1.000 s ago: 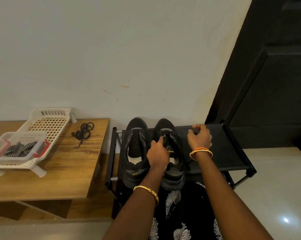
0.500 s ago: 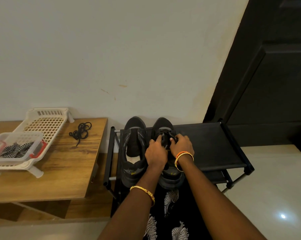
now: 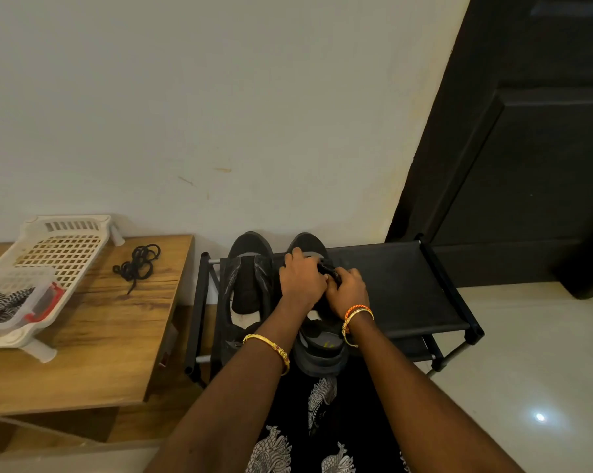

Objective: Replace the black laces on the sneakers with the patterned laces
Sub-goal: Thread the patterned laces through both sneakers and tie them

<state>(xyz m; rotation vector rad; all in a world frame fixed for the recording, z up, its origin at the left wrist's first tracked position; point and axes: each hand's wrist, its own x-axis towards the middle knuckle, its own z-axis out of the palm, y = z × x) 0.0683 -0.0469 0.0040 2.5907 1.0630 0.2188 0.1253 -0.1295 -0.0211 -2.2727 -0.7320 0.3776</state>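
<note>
Two black sneakers stand side by side on a black shoe rack (image 3: 404, 288). The left sneaker (image 3: 247, 291) has no lace, its tongue lying bare. On the right sneaker (image 3: 322, 346) both hands work at the lacing. My left hand (image 3: 300, 285) lies curled over the tongue area. My right hand (image 3: 346, 293) pinches the black lace there; the lace is mostly hidden by the fingers. A removed black lace (image 3: 138, 262) lies coiled on the wooden table (image 3: 100, 336). Black-and-white patterned laces (image 3: 1, 303) sit in a clear box at the far left.
A white plastic basket (image 3: 59, 247) lies under the clear box on the table. A dark door (image 3: 527, 148) stands at the right, pale floor tiles (image 3: 534, 370) below it. The wall rises directly behind the rack. My patterned black garment (image 3: 322, 431) fills the bottom centre.
My right hand came from the rack's back edge to the right sneaker and joined my left hand at the lace. My left hand shifted slightly toward the toe.
</note>
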